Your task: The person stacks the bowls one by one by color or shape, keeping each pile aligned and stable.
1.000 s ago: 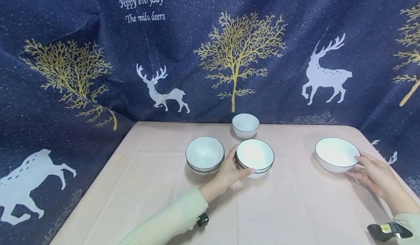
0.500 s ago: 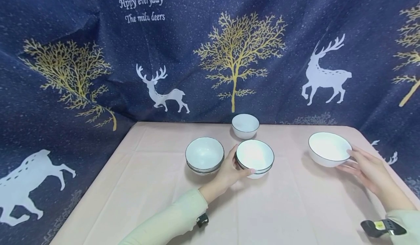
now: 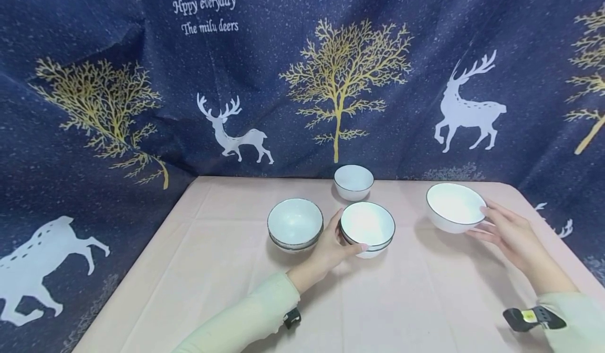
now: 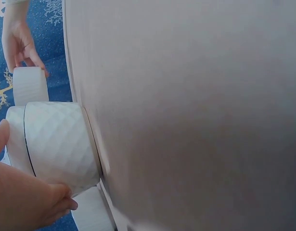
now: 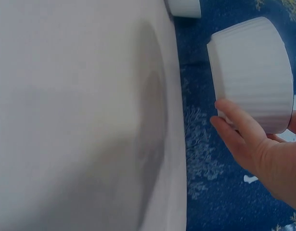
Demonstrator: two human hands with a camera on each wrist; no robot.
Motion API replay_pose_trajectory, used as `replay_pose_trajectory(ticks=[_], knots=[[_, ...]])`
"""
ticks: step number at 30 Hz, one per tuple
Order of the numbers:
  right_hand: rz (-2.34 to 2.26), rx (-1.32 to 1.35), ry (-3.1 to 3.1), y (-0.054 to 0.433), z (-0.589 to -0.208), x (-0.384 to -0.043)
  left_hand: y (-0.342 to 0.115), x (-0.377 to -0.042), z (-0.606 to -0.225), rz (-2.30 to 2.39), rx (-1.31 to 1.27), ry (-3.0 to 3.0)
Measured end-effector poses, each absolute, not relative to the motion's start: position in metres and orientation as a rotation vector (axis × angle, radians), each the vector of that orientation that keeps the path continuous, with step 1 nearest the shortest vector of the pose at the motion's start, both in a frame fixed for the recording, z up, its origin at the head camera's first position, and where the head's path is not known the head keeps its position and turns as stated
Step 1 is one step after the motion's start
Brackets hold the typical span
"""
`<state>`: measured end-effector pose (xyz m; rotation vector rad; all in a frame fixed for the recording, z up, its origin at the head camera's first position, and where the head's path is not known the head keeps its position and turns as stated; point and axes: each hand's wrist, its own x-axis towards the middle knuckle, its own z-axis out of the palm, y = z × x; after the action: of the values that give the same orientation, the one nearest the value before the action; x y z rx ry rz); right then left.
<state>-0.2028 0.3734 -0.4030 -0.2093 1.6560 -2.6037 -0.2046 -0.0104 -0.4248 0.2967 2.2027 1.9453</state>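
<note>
Two nested white bowls with dark rims stand at the middle of the table. My left hand holds them from the left, thumb on the near side and fingers along the far left. In the left wrist view the outer bowl has a dimpled surface. Off to the right, my right hand holds a single white bowl by its right side, raised above the table, its shadow below. The right wrist view has this bowl with faint ribs, fingers under its base and thumb partly hidden behind it.
Another stack of white bowls stands just left of my left hand. Behind the middle stack sits a lone white bowl, near the table's back edge. A navy cloth with deer and trees hangs behind the pink-covered table.
My right hand has carried its bowl leftward and slightly farther back, toward the middle stack. The left hand and the other bowls stay where they were.
</note>
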Motion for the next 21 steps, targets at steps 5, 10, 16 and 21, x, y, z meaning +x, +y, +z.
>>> replay_pose_trajectory(ticks=[5, 10, 16, 21], knots=[[-2.560, -0.174, 1.719, 0.362, -0.396, -0.207, -0.010, -0.204, -0.425, 1.947, 0.300, 2.196], [-2.559, -0.191, 1.721, 0.352, -0.391, -0.212, -0.010, -0.205, -0.424, 1.956, 0.298, 2.191], [-2.559, -0.251, 1.713, 0.341, -0.390, -0.215, -0.010, -0.205, -0.425, 1.965, 0.297, 2.185], [-2.526, -0.241, 1.767, 0.333, -0.387, -0.216, -0.009, -0.204, -0.425, 1.979, 0.306, 2.176]])
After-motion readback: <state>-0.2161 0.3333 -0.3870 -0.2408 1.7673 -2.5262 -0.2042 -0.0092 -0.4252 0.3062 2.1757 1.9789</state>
